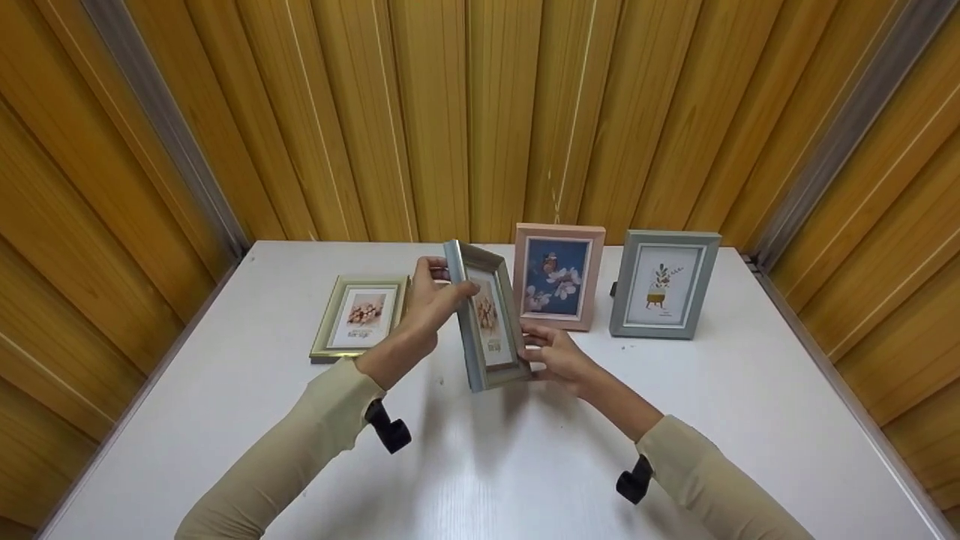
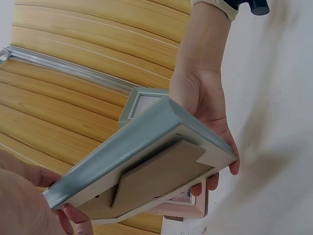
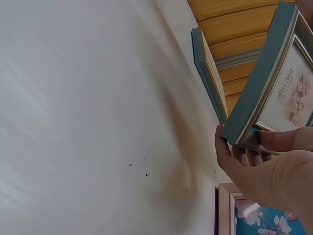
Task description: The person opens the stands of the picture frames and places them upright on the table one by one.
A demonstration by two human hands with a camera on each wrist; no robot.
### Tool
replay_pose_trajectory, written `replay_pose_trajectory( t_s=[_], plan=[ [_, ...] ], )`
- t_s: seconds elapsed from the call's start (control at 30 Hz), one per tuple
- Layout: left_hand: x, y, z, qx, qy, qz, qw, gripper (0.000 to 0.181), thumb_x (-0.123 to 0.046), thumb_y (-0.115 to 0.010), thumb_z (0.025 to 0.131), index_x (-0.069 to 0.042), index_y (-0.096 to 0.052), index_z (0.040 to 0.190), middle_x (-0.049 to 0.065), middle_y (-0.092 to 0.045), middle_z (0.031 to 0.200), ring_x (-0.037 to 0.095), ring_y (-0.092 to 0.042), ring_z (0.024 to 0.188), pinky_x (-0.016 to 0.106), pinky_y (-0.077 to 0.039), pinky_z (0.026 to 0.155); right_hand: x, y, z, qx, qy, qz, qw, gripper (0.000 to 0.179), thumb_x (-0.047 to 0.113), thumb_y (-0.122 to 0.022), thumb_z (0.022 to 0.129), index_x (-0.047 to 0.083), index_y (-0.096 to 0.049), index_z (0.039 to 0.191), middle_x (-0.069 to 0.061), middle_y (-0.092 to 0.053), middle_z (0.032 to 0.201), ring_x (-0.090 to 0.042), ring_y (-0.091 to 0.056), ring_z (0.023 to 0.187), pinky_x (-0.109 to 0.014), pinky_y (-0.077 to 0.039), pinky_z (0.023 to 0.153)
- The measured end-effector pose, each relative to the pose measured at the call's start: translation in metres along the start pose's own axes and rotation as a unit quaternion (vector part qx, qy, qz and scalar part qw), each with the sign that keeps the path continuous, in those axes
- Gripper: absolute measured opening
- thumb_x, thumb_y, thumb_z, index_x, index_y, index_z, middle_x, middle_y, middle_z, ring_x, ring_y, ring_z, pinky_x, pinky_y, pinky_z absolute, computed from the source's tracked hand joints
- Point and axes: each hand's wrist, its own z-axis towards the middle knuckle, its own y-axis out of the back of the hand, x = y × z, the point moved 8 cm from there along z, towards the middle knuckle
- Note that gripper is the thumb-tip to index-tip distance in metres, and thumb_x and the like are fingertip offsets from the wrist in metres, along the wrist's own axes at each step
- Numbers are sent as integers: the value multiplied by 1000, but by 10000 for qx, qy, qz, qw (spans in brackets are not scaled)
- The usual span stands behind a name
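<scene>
Between both hands a picture frame (image 1: 491, 319) is held up above the white table, tilted, its picture side toward the head camera. My left hand (image 1: 431, 304) grips its upper left edge, thumb on the front. At the lower right side, my right hand (image 1: 559, 358) holds the frame's edge; the right wrist view shows the thumb on the front and fingers behind. In the left wrist view the frame's back shows a brown stand flap (image 2: 156, 174). A gold-green picture frame (image 1: 361, 315) lies flat on the table, left of my left hand.
A pink picture frame (image 1: 559, 277) with a blossom picture stands upright behind my right hand. To its right stands a grey-green picture frame (image 1: 664, 285) with a plant picture. Yellow wood-look panels (image 1: 465, 112) wall in the white table (image 1: 465, 480) at the back and sides.
</scene>
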Motion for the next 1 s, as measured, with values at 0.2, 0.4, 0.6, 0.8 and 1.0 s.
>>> replay_pose_trajectory(
  t_s=[0.2, 0.4, 0.6, 0.8, 1.0],
  plan=[
    [-7, -13, -1, 46, -248, 199, 9995, 53, -10, -75, 84, -9, -46, 129, 11, -51, 119, 22, -54, 104, 37, -52, 88, -3, 7, 1, -127, -38, 29, 9999, 56, -2, -52, 101, -1, -37, 154, -23, -43, 154, -27, -51, 129, -64, -42, 111],
    [-14, -24, -5, 241, -556, 177, 9980, 52, -14, -73, 88, -8, -49, 133, 10, -54, 121, 21, -55, 104, 33, -54, 87, -4, 9, 2, -104, -74, 203, 9997, 52, -3, -48, 103, -1, -37, 154, -18, -50, 147, -21, -57, 119, -60, -44, 112],
    [-19, -35, -6, 781, -861, -112, 9932, 51, -12, -68, 90, -9, -54, 138, 8, -56, 122, 17, -57, 102, 27, -52, 80, -2, 8, 2, 75, 53, 367, 9993, 52, -5, -46, 101, -3, -38, 153, -8, -60, 134, -15, -62, 109, -45, -54, 99],
    [-20, -44, -7, 1435, -1029, -200, 9841, 57, -10, -64, 90, -14, -52, 145, 10, -55, 131, 16, -57, 105, 25, -51, 79, -2, 5, 5, 270, 99, 680, 9973, 58, -10, -43, 97, -1, -37, 153, -12, -60, 139, -18, -69, 114, -46, -56, 100],
    [-19, -51, -11, 1994, -1250, -175, 9718, 58, -10, -63, 92, -14, -50, 149, 11, -54, 139, 19, -58, 112, 27, -51, 85, -1, 1, 7, 413, 207, 746, 9961, 54, -5, -44, 102, 1, -35, 155, -23, -47, 154, -23, -67, 121, -47, -56, 101]
  ],
)
